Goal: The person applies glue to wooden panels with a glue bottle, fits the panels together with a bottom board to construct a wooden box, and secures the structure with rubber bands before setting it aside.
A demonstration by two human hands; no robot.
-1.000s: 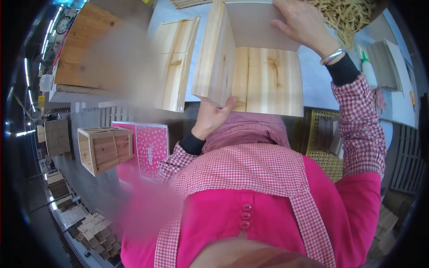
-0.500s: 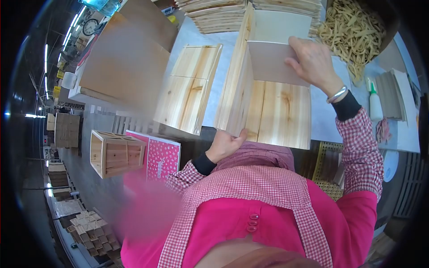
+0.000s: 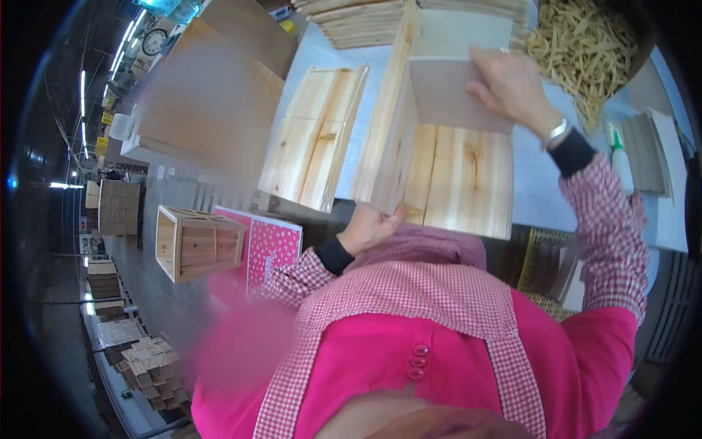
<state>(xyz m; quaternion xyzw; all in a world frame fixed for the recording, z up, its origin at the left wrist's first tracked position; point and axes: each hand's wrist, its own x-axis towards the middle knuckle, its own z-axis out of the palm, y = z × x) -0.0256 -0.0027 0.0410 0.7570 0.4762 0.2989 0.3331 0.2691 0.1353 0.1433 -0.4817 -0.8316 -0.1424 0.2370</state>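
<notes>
A wooden box (image 3: 468,175) with a pale knotty floor and an upright side panel (image 3: 384,139) sits in front of me at the table's near edge. Across its inside stands a thin grey-white divider board (image 3: 447,91). My right hand (image 3: 515,91) grips the divider at its upper right edge, fingertips over the edge and thumb on the near face. With my left hand (image 3: 371,228) I pinch the near lower corner of the upright side panel; some of those fingers are hidden beneath it. To the left lies a jointed wooden panel (image 3: 311,143).
Stacked wooden slats (image 3: 351,25) stand at the back. A box of tan strips (image 3: 581,51), a green-capped white bottle (image 3: 621,164) and grey boards (image 3: 647,157) are at right. A large brown carton (image 3: 212,102), a finished wooden box (image 3: 201,245) and a pink patterned box (image 3: 272,249) are left.
My right hand stays on the divider, its wrist and forearm shifted slightly right. The whole view has moved a little; my left hand keeps its hold on the side panel.
</notes>
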